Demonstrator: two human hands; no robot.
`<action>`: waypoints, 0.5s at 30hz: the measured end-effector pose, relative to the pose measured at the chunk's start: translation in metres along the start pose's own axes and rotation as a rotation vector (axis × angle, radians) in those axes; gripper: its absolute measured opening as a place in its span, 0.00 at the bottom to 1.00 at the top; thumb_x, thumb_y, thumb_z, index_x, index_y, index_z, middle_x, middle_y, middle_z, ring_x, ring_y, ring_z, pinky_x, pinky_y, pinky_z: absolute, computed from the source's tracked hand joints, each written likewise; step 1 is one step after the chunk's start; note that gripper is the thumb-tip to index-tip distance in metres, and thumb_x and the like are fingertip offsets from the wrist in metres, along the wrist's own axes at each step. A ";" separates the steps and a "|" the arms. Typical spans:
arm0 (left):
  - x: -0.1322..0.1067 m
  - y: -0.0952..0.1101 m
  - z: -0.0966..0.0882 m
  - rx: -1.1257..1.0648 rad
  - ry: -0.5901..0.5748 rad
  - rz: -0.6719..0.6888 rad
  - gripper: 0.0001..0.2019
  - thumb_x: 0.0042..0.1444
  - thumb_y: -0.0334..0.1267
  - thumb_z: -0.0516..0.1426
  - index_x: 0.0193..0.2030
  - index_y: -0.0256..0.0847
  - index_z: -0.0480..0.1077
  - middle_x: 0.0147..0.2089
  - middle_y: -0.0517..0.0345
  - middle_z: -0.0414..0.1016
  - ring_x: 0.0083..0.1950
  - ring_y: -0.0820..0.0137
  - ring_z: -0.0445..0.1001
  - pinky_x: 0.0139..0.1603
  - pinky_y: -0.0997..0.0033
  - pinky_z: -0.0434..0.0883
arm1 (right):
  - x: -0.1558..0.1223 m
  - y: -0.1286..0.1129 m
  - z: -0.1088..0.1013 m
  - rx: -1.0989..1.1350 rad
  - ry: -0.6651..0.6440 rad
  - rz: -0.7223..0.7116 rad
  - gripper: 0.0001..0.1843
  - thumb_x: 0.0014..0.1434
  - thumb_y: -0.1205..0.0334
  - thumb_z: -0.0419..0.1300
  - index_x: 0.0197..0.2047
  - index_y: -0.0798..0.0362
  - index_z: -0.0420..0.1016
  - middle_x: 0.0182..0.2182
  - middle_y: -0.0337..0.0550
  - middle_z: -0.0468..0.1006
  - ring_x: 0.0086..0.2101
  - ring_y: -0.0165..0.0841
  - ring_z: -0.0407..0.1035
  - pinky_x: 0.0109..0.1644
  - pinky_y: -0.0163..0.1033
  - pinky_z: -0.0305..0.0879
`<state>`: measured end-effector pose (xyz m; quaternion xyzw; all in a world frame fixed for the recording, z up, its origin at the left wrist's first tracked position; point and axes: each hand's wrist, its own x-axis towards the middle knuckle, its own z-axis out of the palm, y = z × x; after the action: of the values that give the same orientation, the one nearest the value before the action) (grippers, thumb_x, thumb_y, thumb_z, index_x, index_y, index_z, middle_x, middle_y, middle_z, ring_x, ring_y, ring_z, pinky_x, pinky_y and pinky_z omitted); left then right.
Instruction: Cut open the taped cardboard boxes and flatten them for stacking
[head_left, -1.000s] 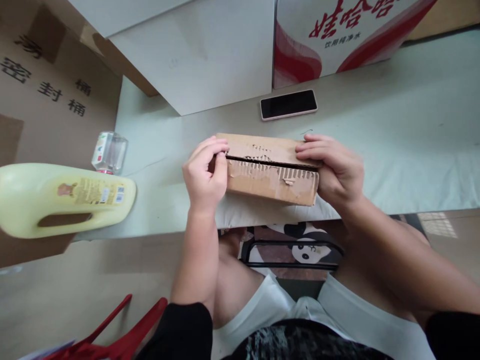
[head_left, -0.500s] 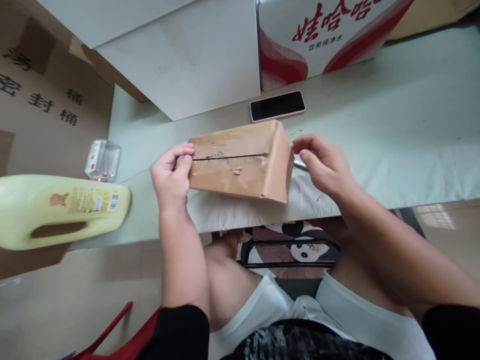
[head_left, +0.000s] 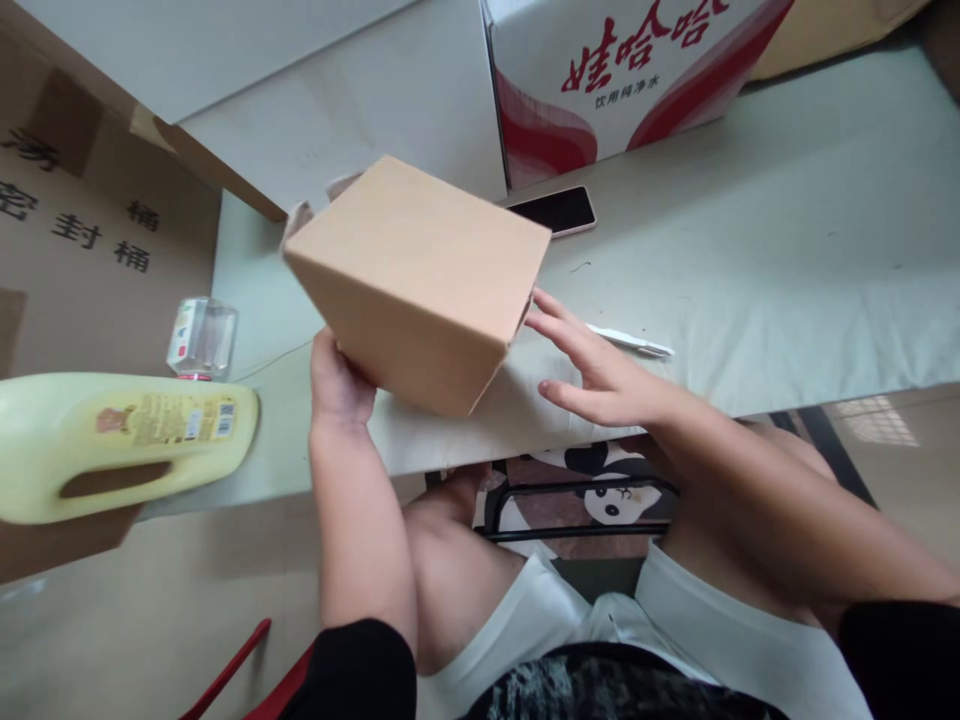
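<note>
A small brown cardboard box (head_left: 420,250) is tilted above the table, with a plain side facing up and flaps poking out at its upper left. My left hand (head_left: 341,385) grips it from the lower left; the fingertips are hidden behind the box. At the box's right edge is my right hand (head_left: 592,365), its fingers spread and the upper fingertips at or against the cardboard. Beside that hand, a thin white tool (head_left: 630,341), its kind unclear, lies on the cloth. Behind the box, a phone (head_left: 562,210) lies partly covered.
A white box (head_left: 337,130) and a red-and-white water carton (head_left: 600,100) stand along the back of the cloth-covered table (head_left: 810,270). At left are a large yellow jug (head_left: 210,450), a clear bottle (head_left: 206,338) and a big brown carton (head_left: 97,210). A red chair part (head_left: 232,665) shows below.
The box has been lifted and turned, so its taped, slit face has gone from view and a plain side shows. My right hand has moved slightly left and down, fingers now spread.
</note>
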<state>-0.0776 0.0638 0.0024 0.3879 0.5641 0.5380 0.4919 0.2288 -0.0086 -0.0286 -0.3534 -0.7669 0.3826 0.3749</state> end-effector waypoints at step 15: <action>-0.016 -0.019 0.002 0.693 -0.864 -0.393 0.29 0.57 0.68 0.55 0.47 0.45 0.79 0.34 0.46 0.84 0.25 0.60 0.78 0.19 0.65 0.68 | 0.001 -0.017 -0.015 0.205 0.210 0.154 0.24 0.64 0.49 0.55 0.61 0.41 0.73 0.72 0.41 0.61 0.70 0.45 0.59 0.72 0.58 0.60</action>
<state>-0.0702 0.0469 -0.0145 0.5981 0.5170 0.0140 0.6122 0.2363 -0.0105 -0.0075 -0.4092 -0.6512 0.4473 0.4564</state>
